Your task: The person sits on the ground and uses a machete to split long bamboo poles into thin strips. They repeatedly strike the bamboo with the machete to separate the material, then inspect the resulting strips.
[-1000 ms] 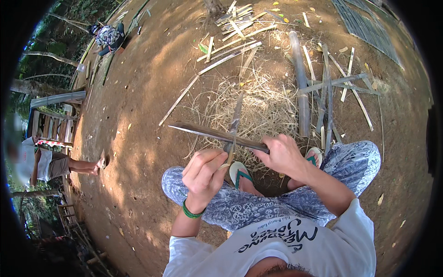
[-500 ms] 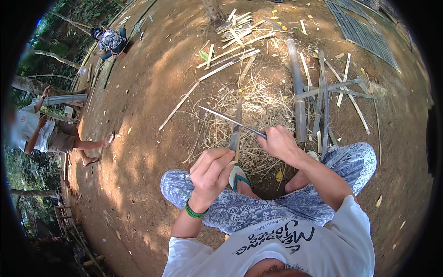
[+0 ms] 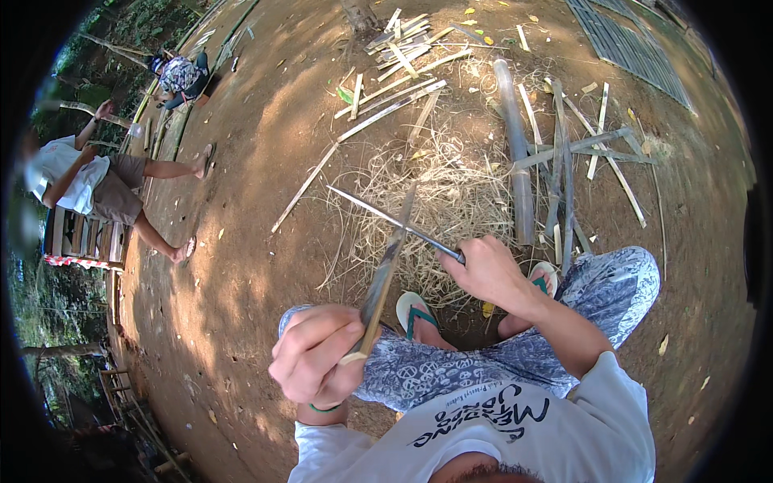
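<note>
My left hand (image 3: 318, 352) is closed around the near end of a bamboo strip (image 3: 381, 282), close to my left knee. The strip slants away from me, dark on one face and pale along its cut edge. In my right hand (image 3: 487, 274) is a knife (image 3: 372, 208) with a long narrow blade, its handle mostly hidden by the fingers. The blade points to the far left and crosses the strip near its far end. Whether the edge bites into the strip is too small to tell. Beneath them lies a heap of thin bamboo shavings (image 3: 459, 201).
A bamboo pole (image 3: 513, 153) and several crossed strips (image 3: 561, 161) lie right of the shavings. Farther off is a pile of split bamboo (image 3: 407, 48), with a slatted panel (image 3: 636, 56) at the far right. One person (image 3: 113, 177) walks at left; another (image 3: 181, 76) crouches beyond.
My left hand has drawn back toward me and leftward, pulling the strip along under the blade. The knife hand has shifted slightly left. The walking person has moved farther along.
</note>
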Action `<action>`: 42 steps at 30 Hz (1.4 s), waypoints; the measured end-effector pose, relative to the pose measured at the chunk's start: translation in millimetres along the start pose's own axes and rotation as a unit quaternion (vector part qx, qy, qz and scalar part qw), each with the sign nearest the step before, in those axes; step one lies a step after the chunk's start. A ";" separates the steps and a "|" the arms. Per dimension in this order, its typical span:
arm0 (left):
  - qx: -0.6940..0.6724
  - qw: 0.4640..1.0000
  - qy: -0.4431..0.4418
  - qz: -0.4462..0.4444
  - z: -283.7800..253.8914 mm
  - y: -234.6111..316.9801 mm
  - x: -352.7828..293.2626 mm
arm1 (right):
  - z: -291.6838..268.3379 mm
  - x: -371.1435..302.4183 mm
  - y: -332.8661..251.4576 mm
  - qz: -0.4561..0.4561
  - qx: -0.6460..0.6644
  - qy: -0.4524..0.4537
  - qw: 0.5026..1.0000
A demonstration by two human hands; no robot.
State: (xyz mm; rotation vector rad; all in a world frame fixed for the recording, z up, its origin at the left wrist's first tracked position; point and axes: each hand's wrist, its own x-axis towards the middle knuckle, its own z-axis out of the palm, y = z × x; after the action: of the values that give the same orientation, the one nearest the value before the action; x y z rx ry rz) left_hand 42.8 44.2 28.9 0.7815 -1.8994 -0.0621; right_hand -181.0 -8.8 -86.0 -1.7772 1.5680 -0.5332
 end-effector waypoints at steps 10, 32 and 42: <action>0.034 0.996 -0.041 -0.069 12.8 -42.8 32.6 | 63.6 111.6 102.0 0.101 -0.086 -0.055 0.990; 0.045 0.991 0.074 -0.099 2.0 -62.1 -7.4 | 155.5 233.4 189.7 0.237 -0.049 -0.127 0.962; 0.153 0.981 0.009 -0.119 -25.6 -42.5 -14.4 | 160.8 236.6 190.9 0.234 -0.092 -0.091 0.963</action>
State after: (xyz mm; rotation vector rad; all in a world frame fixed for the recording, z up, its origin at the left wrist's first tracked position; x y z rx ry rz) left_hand 88.5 26.1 13.1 1.2124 -1.8125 0.0905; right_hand -155.3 -206.8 -366.0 -1.4576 1.8686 0.0045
